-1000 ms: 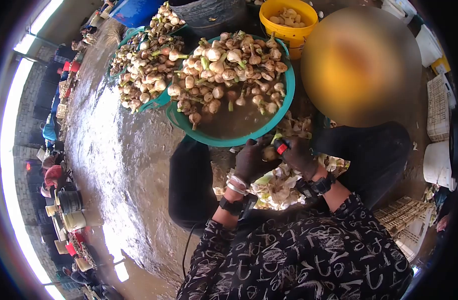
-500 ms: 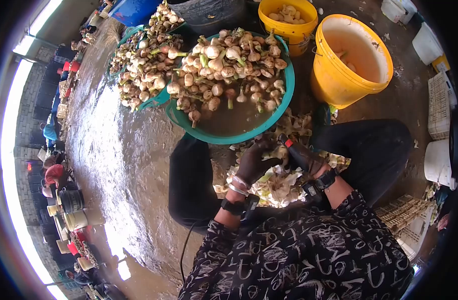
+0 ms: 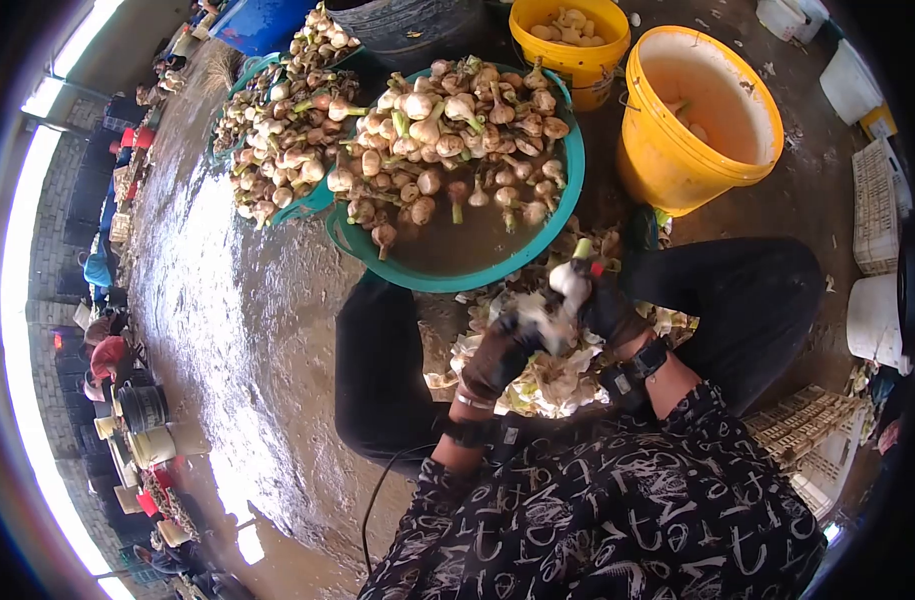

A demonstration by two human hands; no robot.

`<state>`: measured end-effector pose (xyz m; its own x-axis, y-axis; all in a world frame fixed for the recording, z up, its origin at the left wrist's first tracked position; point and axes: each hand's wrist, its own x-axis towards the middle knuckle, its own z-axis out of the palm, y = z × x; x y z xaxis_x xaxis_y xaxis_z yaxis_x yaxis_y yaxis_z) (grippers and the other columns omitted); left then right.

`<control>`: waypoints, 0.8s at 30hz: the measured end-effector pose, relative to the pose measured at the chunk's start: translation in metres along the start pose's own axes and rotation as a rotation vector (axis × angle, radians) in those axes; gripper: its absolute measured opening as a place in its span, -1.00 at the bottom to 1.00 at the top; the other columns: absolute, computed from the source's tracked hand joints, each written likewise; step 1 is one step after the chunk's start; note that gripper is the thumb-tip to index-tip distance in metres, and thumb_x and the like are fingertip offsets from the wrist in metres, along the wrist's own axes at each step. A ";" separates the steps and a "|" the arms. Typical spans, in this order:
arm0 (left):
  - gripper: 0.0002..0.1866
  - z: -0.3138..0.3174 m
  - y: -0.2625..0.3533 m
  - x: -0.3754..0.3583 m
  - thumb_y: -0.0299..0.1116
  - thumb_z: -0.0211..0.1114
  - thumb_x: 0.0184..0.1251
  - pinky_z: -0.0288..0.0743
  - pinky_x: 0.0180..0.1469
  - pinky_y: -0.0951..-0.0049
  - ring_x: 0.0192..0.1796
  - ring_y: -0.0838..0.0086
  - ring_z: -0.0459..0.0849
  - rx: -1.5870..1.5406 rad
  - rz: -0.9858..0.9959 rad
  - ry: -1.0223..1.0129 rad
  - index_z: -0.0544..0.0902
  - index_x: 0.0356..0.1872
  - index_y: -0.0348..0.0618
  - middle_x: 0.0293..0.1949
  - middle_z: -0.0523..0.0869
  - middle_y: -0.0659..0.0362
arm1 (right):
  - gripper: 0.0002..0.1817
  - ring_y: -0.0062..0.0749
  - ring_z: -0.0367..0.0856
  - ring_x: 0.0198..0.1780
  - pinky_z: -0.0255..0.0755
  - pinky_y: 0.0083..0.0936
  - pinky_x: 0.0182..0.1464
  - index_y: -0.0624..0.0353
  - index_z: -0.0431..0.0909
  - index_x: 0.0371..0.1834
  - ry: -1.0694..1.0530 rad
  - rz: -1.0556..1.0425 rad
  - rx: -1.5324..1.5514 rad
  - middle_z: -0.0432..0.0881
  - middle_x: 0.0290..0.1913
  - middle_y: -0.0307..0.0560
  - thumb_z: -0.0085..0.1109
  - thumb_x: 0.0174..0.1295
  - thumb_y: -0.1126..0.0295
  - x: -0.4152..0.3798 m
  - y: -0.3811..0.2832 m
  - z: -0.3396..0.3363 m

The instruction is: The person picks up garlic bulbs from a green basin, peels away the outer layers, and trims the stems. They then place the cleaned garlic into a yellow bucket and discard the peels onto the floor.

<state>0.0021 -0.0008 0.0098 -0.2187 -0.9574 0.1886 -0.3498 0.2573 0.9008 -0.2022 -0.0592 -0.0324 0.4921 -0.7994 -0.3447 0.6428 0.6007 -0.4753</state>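
A whitish garlic bulb [image 3: 570, 284] with a short green stem stands up between my hands. My right hand [image 3: 613, 312], in a dark glove, is closed around it, and a small red piece [image 3: 598, 269] shows at its thumb. My left hand [image 3: 508, 350], also in a dark glove, is beside the bulb with its fingers blurred, closed on a pale smear of garlic skin [image 3: 550, 325]. Below both hands lies a heap of loose peelings [image 3: 553, 385]. Just beyond them is a green tub [image 3: 456, 282] of muddy water piled with unpeeled garlic bulbs [image 3: 428, 120].
A yellow bucket [image 3: 663, 165] with a few pale pieces stands ahead right. Behind it is a smaller yellow bucket [image 3: 588, 85] with peeled bulbs. More garlic [image 3: 278, 150] lies left of the tub. White crates [image 3: 878, 220] line the right; people [image 3: 108, 355] sit far left on wet ground.
The garlic bulb has come up into view, stem upward, in my right hand. My left hand has shifted slightly down and is blurred, with pale skin between it and the bulb.
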 end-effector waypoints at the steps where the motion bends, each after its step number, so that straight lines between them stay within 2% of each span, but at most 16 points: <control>1: -0.74 -0.009 0.040 0.007 -0.28 0.26 0.26 0.46 -0.15 0.55 -0.27 0.57 0.59 -0.289 -0.257 -0.276 0.61 -0.17 -0.29 -0.33 0.67 0.29 | -0.53 -0.26 0.54 -0.01 0.49 -0.34 -0.01 0.22 0.40 0.06 0.050 0.000 0.129 0.52 -0.01 -0.03 0.11 0.16 0.16 -0.001 0.001 -0.002; 2: -0.73 -0.015 0.061 0.012 -0.29 0.30 0.23 0.44 -0.16 0.59 -0.28 0.62 0.58 -0.576 -0.512 -0.549 0.62 -0.17 -0.28 -0.36 0.66 0.31 | -0.51 -0.23 0.58 -0.03 0.52 -0.34 -0.01 0.23 0.44 0.00 0.096 0.001 0.257 0.55 -0.02 0.02 0.08 0.17 0.05 0.000 0.002 -0.003; 3: -0.70 -0.016 0.056 0.005 -0.29 0.37 0.15 0.43 -0.18 0.61 -0.28 0.67 0.55 -0.608 -0.494 -0.645 0.61 -0.19 -0.29 -0.38 0.65 0.33 | -0.48 -0.18 0.56 0.01 0.54 -0.27 -0.03 0.25 0.44 0.01 0.158 0.005 0.182 0.54 0.00 0.06 -0.04 0.22 0.00 0.001 -0.001 -0.006; 4: -0.69 -0.029 0.077 0.013 -0.32 0.41 0.10 0.44 -0.17 0.59 -0.26 0.64 0.56 -0.675 -0.661 -0.722 0.62 -0.19 -0.28 -0.33 0.65 0.29 | -0.48 -0.18 0.56 0.01 0.54 -0.27 -0.03 0.25 0.44 0.01 0.162 0.003 0.184 0.54 0.00 0.06 -0.04 0.22 0.00 0.001 -0.001 -0.007; 6: -0.61 -0.026 0.086 0.023 -0.35 0.43 0.03 0.46 -0.17 0.55 -0.23 0.59 0.57 -0.562 -0.263 -0.656 0.58 -0.11 -0.29 -0.26 0.65 0.23 | -0.47 -0.22 0.60 -0.08 0.57 -0.30 -0.13 0.23 0.46 0.00 0.090 -0.045 0.244 0.58 -0.07 0.03 -0.14 0.26 -0.03 0.000 0.000 -0.007; 7: -0.55 -0.023 0.080 0.025 -0.35 0.44 0.02 0.47 -0.16 0.52 -0.22 0.57 0.57 -0.365 -0.259 -0.547 0.55 -0.05 -0.28 -0.23 0.64 0.20 | -0.47 -0.22 0.60 -0.08 0.57 -0.30 -0.13 0.23 0.46 0.00 0.089 -0.043 0.244 0.58 -0.07 0.03 -0.14 0.26 -0.03 -0.001 0.000 -0.007; 9: -0.40 -0.016 0.070 0.032 -0.34 0.48 -0.03 0.50 -0.15 0.49 -0.21 0.54 0.58 0.017 -0.217 -0.294 0.46 0.08 -0.28 -0.21 0.63 0.17 | -0.48 -0.31 0.57 -0.18 0.52 -0.38 -0.17 0.23 0.42 0.07 0.051 -0.017 -0.122 0.58 -0.11 -0.06 -0.19 0.31 0.00 -0.003 -0.002 -0.008; 10: -0.40 -0.012 0.067 0.038 -0.34 0.48 -0.03 0.50 -0.15 0.49 -0.21 0.54 0.58 0.019 -0.217 -0.293 0.46 0.08 -0.28 -0.21 0.63 0.17 | -0.48 -0.31 0.57 -0.18 0.52 -0.38 -0.17 0.23 0.42 0.07 0.049 -0.017 -0.121 0.58 -0.11 -0.06 -0.19 0.31 0.00 -0.003 -0.002 -0.003; 12: -0.39 -0.001 0.058 0.043 -0.33 0.49 -0.04 0.51 -0.16 0.52 -0.23 0.56 0.58 0.050 -0.174 -0.006 0.47 0.08 -0.27 -0.20 0.63 0.15 | -0.49 -0.48 0.58 -0.46 0.47 -0.56 -0.45 0.19 0.54 -0.16 0.327 -0.036 -0.414 0.62 -0.35 -0.13 -0.14 0.29 -0.06 -0.007 -0.003 0.017; 13: -0.42 0.005 0.055 0.045 -0.31 0.48 -0.02 0.52 -0.21 0.54 -0.27 0.57 0.61 -0.007 -0.213 0.010 0.49 0.05 -0.28 -0.20 0.65 0.12 | -0.60 -0.55 0.49 -0.59 0.35 -0.58 -0.56 0.15 0.55 -0.37 0.396 -0.023 -0.470 0.55 -0.55 -0.22 -0.01 0.27 0.01 -0.014 -0.012 0.034; 14: -0.42 0.010 0.054 0.046 -0.31 0.48 -0.02 0.52 -0.21 0.54 -0.27 0.57 0.61 -0.007 -0.212 0.011 0.49 0.05 -0.28 -0.20 0.65 0.12 | -0.60 -0.55 0.49 -0.59 0.35 -0.58 -0.56 0.15 0.55 -0.37 0.395 -0.024 -0.470 0.55 -0.55 -0.22 -0.01 0.27 0.01 -0.013 -0.013 0.035; 16: -0.46 0.019 0.052 0.045 -0.27 0.46 0.01 0.53 -0.24 0.54 -0.30 0.56 0.64 0.056 -0.311 0.082 0.52 0.02 -0.28 -0.26 0.67 0.11 | -0.64 -0.57 0.40 -0.68 0.25 -0.59 -0.62 0.13 0.49 -0.57 0.491 -0.087 -0.671 0.43 -0.70 -0.30 0.13 0.21 0.07 -0.012 -0.013 0.036; 19: -0.60 0.024 0.044 0.045 -0.29 0.41 0.05 0.54 -0.25 0.54 -0.32 0.56 0.66 0.099 -0.301 0.155 0.59 -0.10 -0.29 -0.38 0.69 0.12 | -0.60 -0.58 0.36 -0.71 0.18 -0.56 -0.66 0.15 0.46 -0.67 0.485 -0.203 -0.774 0.36 -0.76 -0.30 0.17 0.18 0.10 -0.010 -0.004 0.038; 21: -0.64 0.022 0.038 0.044 -0.30 0.39 0.05 0.54 -0.25 0.54 -0.33 0.58 0.65 0.109 -0.303 0.155 0.60 -0.15 -0.29 -0.41 0.69 0.12 | -0.58 -0.57 0.36 -0.72 0.17 -0.55 -0.68 0.17 0.45 -0.68 0.511 -0.163 -0.678 0.37 -0.76 -0.29 0.17 0.18 0.09 -0.011 -0.001 0.037; 23: -0.68 0.013 0.041 0.044 -0.41 0.30 0.07 0.51 -0.26 0.51 -0.34 0.47 0.66 0.075 -0.305 0.068 0.62 -0.10 -0.25 -0.35 0.69 0.11 | -0.56 -0.57 0.35 -0.74 0.17 -0.54 -0.69 0.19 0.44 -0.70 0.530 -0.124 -0.581 0.38 -0.76 -0.27 0.17 0.17 0.08 -0.010 0.002 0.030; 24: -0.68 0.013 0.031 0.040 -0.41 0.30 0.07 0.51 -0.26 0.51 -0.34 0.47 0.66 0.078 -0.304 0.068 0.62 -0.10 -0.25 -0.35 0.69 0.11 | -0.55 -0.55 0.35 -0.75 0.16 -0.53 -0.71 0.20 0.44 -0.71 0.498 -0.075 -0.421 0.40 -0.76 -0.24 0.17 0.17 0.08 -0.009 0.005 0.019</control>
<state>-0.0294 -0.0298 0.0407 -0.0327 -0.9979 -0.0563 -0.4591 -0.0351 0.8877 -0.1920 -0.0492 -0.0162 0.0590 -0.8095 -0.5841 0.3305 0.5680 -0.7538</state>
